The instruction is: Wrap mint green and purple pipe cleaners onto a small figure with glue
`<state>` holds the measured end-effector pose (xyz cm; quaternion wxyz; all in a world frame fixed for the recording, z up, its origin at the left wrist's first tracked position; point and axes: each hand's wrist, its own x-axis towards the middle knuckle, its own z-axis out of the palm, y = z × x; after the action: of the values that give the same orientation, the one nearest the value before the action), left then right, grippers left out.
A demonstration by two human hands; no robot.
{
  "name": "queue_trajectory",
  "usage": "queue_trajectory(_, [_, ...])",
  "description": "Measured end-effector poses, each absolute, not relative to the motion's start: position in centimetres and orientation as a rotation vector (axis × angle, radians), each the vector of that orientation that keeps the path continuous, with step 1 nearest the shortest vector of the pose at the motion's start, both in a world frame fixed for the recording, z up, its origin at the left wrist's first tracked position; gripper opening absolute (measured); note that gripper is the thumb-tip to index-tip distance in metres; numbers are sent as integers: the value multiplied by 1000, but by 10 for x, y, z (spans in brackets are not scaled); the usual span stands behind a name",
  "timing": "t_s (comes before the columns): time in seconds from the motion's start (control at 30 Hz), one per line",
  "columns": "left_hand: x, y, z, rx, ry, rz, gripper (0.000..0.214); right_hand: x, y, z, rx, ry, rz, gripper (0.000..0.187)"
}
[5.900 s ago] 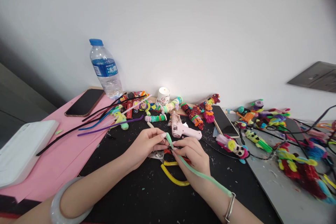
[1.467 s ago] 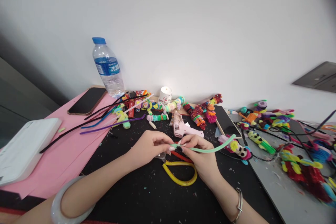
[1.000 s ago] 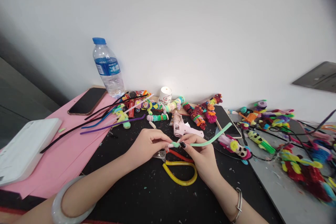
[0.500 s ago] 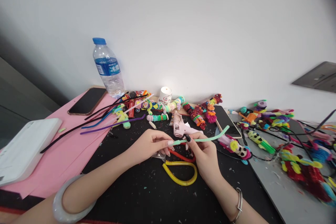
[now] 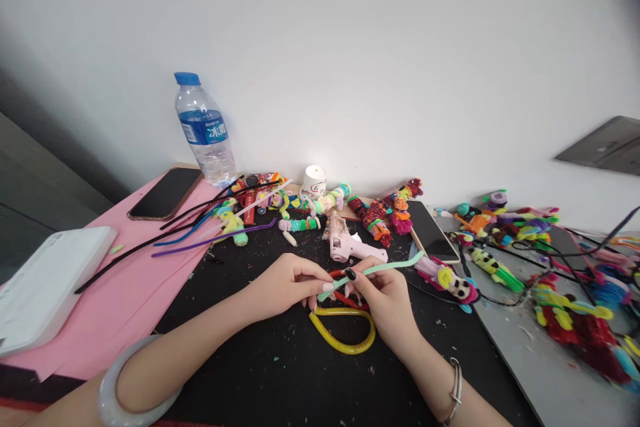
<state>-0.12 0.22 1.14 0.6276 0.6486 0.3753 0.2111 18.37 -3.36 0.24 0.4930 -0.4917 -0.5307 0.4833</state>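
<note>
In the head view, a thin, fuzzy, pale-green strip (image 5: 387, 267) runs between both hands, above the black, lint-specked surface (image 5: 280, 373). The left fingers (image 5: 320, 287) close on its lower end, thumb against forefinger, with a short tip showing below the thumb. The right fingers (image 5: 359, 282) pinch it a little farther along, thumb on top; beyond them the free length rises away to the right and bends up slightly at its tip. Beneath and behind the fingers lies a hand tool with one yellow loop handle (image 5: 370, 330) and one red handle (image 5: 347, 299); whether the right fingers brush the red part cannot be told. Just beyond the fingers sits a pale-pink plastic glue gun (image 5: 357, 250), and past it a white printed paper cup (image 5: 314, 180) set rim down. To the right of the fingers, near the strip's free tip, lies a fuzzy pink-and-yellow figure (image 5: 450, 280) with black spots. For good handling, the two pinches probably want to stay close together, so that any bend or twist falls in the short stretch between them. A light hold should spare the pile, since hard squeezing could flatten it. The free tail seems best held up, clear of the figure and the glue gun, where it might snag.
</note>
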Motion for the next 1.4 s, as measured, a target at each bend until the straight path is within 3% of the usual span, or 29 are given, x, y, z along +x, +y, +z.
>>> queue_trajectory(0.83, [-2, 2, 5, 1196, 729, 483, 23, 181, -37, 5, -1105, -1267, 1347, 19])
queue_trajectory(1.17, [1, -1, 9, 1433, 899, 557, 22, 183, -34, 2, -1147, -1371, 1095, 7])
queue_trajectory(1.4, [0, -2, 11, 1525, 968, 617, 18, 183, -34, 2, -1159, -1402, 1049, 9])
